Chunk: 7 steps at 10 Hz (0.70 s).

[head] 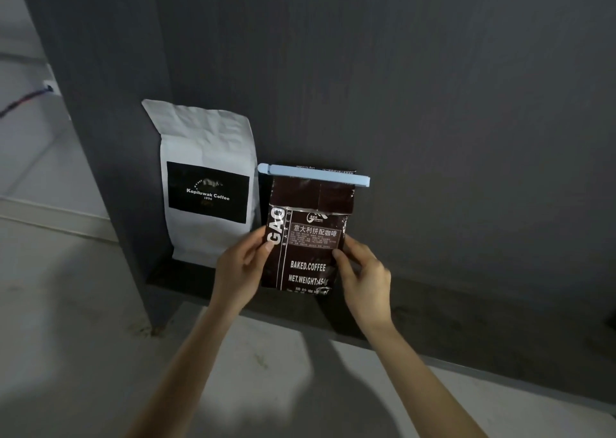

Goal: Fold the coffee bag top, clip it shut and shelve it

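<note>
A dark brown coffee bag (308, 237) stands upright on the dark shelf (433, 307), its top folded over. A long light-blue clip (315, 174) is clamped across the fold. My left hand (243, 264) grips the bag's left edge, thumb on the front. On the bag's right edge, my right hand (365, 277) holds it with thumb and fingers. The bag's lower end sits at the shelf's front, near the edge.
A taller white coffee bag (206, 177) with a black label stands on the shelf just left of the brown one. A dark side panel (110, 137) bounds the shelf on the left, a dark back wall behind. Grey floor (83, 337) lies below.
</note>
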Motion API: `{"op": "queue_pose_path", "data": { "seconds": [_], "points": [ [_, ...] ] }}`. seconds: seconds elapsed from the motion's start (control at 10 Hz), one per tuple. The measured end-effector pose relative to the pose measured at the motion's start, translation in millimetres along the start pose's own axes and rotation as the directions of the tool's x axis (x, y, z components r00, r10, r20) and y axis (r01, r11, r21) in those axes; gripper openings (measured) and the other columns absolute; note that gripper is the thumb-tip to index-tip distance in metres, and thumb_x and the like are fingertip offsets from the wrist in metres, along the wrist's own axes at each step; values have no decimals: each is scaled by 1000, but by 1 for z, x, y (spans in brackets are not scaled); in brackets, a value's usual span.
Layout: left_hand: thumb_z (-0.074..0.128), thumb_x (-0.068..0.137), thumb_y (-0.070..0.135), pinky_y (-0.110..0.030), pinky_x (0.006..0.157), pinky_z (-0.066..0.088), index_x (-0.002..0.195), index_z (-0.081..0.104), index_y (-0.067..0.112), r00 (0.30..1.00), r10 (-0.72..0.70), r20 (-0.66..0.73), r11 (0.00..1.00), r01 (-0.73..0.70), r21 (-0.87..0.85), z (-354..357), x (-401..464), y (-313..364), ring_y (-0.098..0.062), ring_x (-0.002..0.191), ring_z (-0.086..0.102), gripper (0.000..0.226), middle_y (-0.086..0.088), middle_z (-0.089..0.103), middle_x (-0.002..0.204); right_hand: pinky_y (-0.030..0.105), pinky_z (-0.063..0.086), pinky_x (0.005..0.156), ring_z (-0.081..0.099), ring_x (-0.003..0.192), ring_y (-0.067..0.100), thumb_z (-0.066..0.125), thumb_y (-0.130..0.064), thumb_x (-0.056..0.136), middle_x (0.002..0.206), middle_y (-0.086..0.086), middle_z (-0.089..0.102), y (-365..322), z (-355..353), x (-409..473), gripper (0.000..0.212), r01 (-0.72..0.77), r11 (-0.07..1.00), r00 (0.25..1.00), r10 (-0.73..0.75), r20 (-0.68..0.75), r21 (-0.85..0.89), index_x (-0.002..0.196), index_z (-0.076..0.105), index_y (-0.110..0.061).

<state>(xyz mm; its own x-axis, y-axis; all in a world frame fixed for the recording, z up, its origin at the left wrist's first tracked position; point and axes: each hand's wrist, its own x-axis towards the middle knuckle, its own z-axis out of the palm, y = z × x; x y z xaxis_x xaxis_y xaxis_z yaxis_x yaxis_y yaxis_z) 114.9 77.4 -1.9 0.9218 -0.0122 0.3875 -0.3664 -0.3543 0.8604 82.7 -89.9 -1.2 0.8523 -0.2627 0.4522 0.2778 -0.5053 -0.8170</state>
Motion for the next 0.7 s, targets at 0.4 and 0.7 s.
{"op": "queue_pose_path", "data": {
  "seconds": [0.4, 0.7],
  "points": [
    [41, 91, 16, -12, 77, 45, 121, 50, 10, 1000, 15, -4, 996, -14, 93, 6, 2, -2, -20, 102, 60, 32, -10, 65, 113, -7, 38, 66, 56, 84, 3, 51, -7, 87, 104, -3, 63, -16, -15, 0, 40, -54, 998, 986, 60, 156, -42, 125, 48, -18],
    [54, 83, 8, -39, 108, 34, 134, 30, 6, 998, 60, 20, 986, -62, 153, 1, -8, 25, -28, 126, 43, 57, -16, 46, 135, 40, 25, 113, 29, 136, 20, 53, -20, 86, 150, 2, 28, -34, -34, -10, 68, -92, 972, 964, 142, 225, -218, 140, 12, -24]
  ]
}}
